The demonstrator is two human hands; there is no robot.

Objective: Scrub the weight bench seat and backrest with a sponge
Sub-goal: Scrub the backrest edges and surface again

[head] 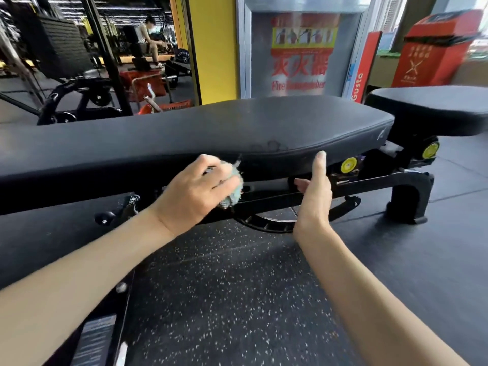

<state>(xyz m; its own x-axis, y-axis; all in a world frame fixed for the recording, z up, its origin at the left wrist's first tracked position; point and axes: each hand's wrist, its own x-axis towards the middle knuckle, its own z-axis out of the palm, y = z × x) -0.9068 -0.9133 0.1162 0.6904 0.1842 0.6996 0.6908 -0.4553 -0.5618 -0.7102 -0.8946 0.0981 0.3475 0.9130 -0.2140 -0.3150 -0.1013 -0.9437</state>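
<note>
Indoors, a gym's black speckled rubber floor (224, 286) lay beneath a long black padded backrest (211, 128) and, at right, a black padded seat (433, 107). The left hand (195, 191) clutched a pale green sponge (233, 186) against the backrest's near side edge. The right hand (314, 191) gripped that edge, thumb up, fingers hooked beneath. Behind stood a red cardboard box (430, 56), its contents hidden.

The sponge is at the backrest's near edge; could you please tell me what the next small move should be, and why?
Probably slide the sponge up onto the top of the backrest, over the ring marks just above it: the left hand grips it against the side edge, while the right hand holds that edge.
</note>
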